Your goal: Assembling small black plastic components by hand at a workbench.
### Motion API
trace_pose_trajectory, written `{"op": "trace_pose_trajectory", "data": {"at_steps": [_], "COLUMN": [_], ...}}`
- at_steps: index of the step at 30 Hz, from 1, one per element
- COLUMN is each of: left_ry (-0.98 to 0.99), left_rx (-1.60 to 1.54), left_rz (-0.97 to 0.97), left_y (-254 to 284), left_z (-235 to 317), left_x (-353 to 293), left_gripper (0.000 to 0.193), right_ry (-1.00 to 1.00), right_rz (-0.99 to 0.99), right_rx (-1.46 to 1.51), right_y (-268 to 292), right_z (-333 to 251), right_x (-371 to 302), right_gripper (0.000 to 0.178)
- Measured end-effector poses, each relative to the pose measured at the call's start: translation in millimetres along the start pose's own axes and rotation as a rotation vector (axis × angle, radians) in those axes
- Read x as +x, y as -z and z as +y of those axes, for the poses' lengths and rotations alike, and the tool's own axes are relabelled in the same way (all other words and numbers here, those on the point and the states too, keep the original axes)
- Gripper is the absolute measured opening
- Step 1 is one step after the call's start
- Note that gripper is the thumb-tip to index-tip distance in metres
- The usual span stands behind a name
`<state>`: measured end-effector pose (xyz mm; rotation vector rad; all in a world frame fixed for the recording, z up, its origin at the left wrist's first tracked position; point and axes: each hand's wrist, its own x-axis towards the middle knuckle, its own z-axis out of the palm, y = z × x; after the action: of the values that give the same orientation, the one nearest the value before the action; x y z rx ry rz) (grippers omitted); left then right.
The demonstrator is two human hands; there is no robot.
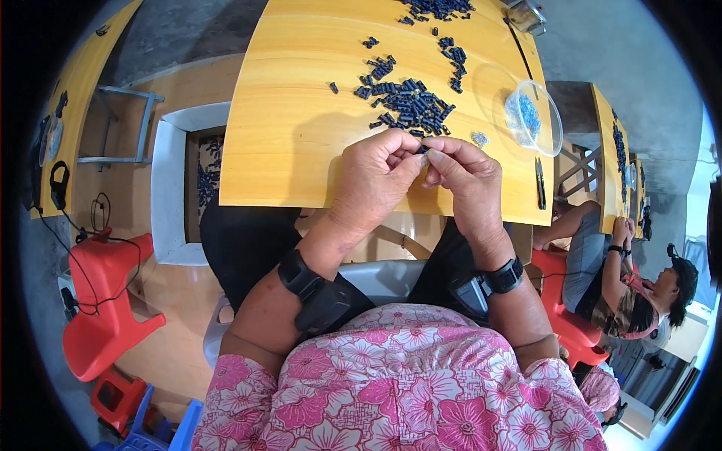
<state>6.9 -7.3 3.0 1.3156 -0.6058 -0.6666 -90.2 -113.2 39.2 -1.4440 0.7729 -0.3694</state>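
My left hand (380, 171) and my right hand (468, 174) meet above the near part of a yellow wooden table (282, 143). Between their pinched fingertips is a small black plastic part (423, 149), mostly hidden by the fingers. Both hands are closed on it. Just beyond them lies a loose pile of similar black parts (414, 105), some strung out toward the far side. A little heap of small clear pieces (480, 139) rests right of my right hand. Farther right, a clear round tub (555, 120) is tilted, with small bluish clear pieces (524, 113) inside.
A black pen-like tool (540, 184) lies near the table's right edge. A metal cup (528, 16) stands at the far right corner. On the floor at left is a white-sided box (169, 188) holding black parts. Red plastic chairs (105, 301) stand left; a co-worker (617, 293) sits at right.
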Motion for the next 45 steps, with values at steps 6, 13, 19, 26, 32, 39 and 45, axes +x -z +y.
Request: {"op": "trace_pose_trajectory", "data": {"at_steps": [6, 13, 19, 26, 32, 39, 45], "left_ry": [-0.020, -0.049, -0.069, 0.038, -0.092, 0.014, -0.087], "left_rx": [0.031, 0.097, 0.164, 0.177, 0.028, -0.374, -0.428], "left_rz": [0.013, 0.033, 0.052, 0.017, 0.111, 0.076, 0.009], "left_y": [0, -2, -3, 2, -3, 13, 20], "left_z": [-1, 3, 0, -5, -17, -15, -13], "left_x": [-1, -3, -3, 2, 9, 21, 24], "left_gripper": [0.004, 0.005, 0.006, 0.008, 0.010, 0.019, 0.020], "right_ry": [0.213, 0.506, 0.591, 0.201, 0.138, 0.326, 0.414], "right_rz": [0.010, 0.033, 0.050, 0.044, 0.114, -0.068, -0.253], "right_rx": [-0.208, -0.641, -0.724, -0.317, -0.057, -0.277, -0.374], "right_y": [1, 3, 1, 0, 2, 16, 28], "right_z": [-3, -1, -2, 13, 19, 36, 35], "right_x": [-4, -10, -10, -4, 4, -16, -21], "right_gripper": [0.013, 0.018, 0.018, 0.017, 0.018, 0.015, 0.016]}}
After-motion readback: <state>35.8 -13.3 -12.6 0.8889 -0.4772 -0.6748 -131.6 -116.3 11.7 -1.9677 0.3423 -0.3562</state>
